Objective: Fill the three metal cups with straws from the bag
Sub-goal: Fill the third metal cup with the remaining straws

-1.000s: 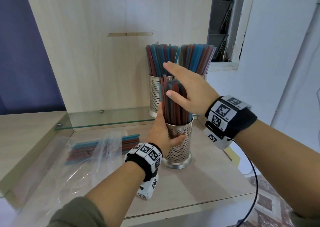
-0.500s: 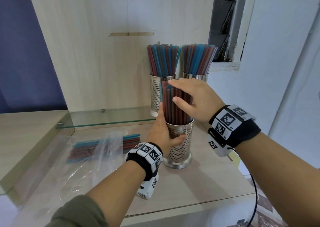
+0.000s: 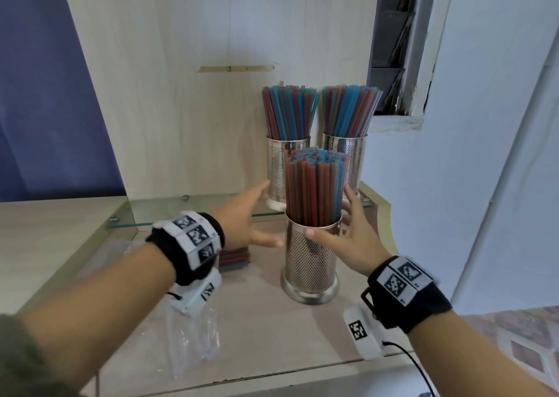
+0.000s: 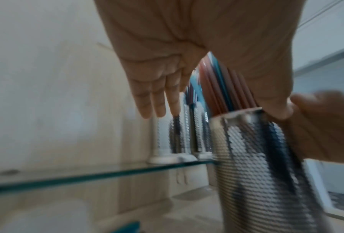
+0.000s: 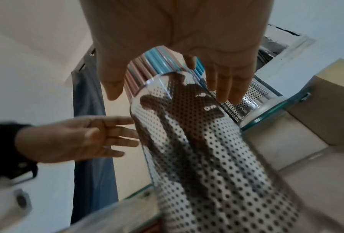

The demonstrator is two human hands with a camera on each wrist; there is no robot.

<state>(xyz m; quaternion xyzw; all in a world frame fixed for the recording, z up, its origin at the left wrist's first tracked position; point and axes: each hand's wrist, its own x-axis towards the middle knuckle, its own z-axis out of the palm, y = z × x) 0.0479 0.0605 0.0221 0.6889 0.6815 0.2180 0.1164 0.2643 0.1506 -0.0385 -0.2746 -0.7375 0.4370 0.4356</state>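
The near perforated metal cup stands on the wooden counter, packed with upright red and blue straws. Two more metal cups, left and right, stand full of straws on the glass shelf behind it. My left hand hovers open just left of the near cup, fingers straight and apart from it. My right hand is open at the cup's right side, thumb by the rim; contact is unclear. The right wrist view shows the cup between both hands. The clear bag lies front left.
A few leftover straws lie in the bag under my left wrist. A wooden back panel rises behind the shelf. A white wall stands to the right. The counter's front edge is near me.
My left hand has let go of the near cup and moved off to its left. My right hand has come off the straw tops and dropped beside the cup's rim.
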